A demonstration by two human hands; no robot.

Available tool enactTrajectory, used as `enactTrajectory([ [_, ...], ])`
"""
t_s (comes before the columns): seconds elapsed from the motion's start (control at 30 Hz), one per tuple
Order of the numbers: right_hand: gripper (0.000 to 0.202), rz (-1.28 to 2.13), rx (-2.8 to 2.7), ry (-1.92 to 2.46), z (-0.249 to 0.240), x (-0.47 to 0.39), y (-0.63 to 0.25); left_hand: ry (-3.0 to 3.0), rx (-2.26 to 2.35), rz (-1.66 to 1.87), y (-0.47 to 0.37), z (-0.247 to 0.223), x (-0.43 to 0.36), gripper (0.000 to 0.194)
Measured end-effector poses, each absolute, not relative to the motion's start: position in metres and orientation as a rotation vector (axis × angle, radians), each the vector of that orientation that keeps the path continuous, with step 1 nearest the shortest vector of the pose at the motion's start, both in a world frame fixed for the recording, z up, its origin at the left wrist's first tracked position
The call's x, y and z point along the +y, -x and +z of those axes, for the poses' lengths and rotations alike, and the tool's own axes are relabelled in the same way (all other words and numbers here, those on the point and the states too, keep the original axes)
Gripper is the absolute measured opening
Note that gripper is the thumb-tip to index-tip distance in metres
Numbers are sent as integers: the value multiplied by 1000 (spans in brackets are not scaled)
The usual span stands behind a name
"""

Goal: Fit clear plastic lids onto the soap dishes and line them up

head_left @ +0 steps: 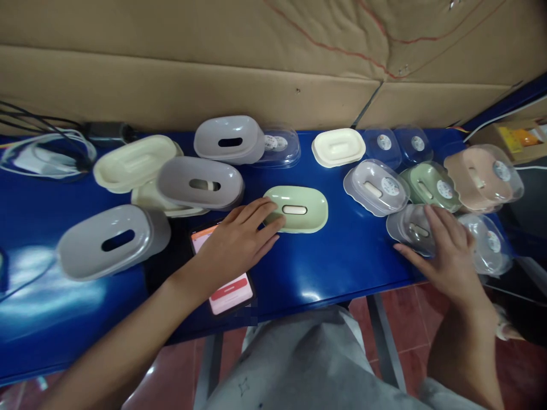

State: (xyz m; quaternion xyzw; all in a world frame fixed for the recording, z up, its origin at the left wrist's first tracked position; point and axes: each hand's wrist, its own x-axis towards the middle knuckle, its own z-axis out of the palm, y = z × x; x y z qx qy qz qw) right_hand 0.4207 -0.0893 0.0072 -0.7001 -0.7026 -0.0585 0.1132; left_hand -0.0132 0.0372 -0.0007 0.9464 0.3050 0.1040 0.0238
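My left hand (239, 236) grips the left end of a light green oval plastic box (314, 218), fingertips over its rim. A cream-coloured bar sits in the slot at the middle of this box, which rests on the blue table. My right hand (453, 250) is closed around a grey box with a clear cover (404, 230) near the right end of the table, thumb on its near side and fingers over the top. Its underside is hidden. Beside it are a grey covered box (376, 188), a green covered box (429, 185) and a pink covered box (478, 176).
Grey slotted boxes (115, 242) and cream oval pieces (137, 162) are grouped at left. A phone (231, 293) lies under my left forearm. Another cream piece (339, 147) and clear covers (382, 145) are at the back. Cables (47, 151) lie far left.
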Motion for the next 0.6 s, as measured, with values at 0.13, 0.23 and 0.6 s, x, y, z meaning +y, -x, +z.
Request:
enactTrajectory([
  [0.13,88,-27,-2104,2017,18,-86,-441,-2904,948,327,13,0,37,29],
  [0.23,79,-5,-2125,2005,26,-81,-450,-2877,964,319,13,0,37,30],
  [0.6,63,-54,-2229,1974,32,-77,-453,-2940,957,310,13,0,37,29],
])
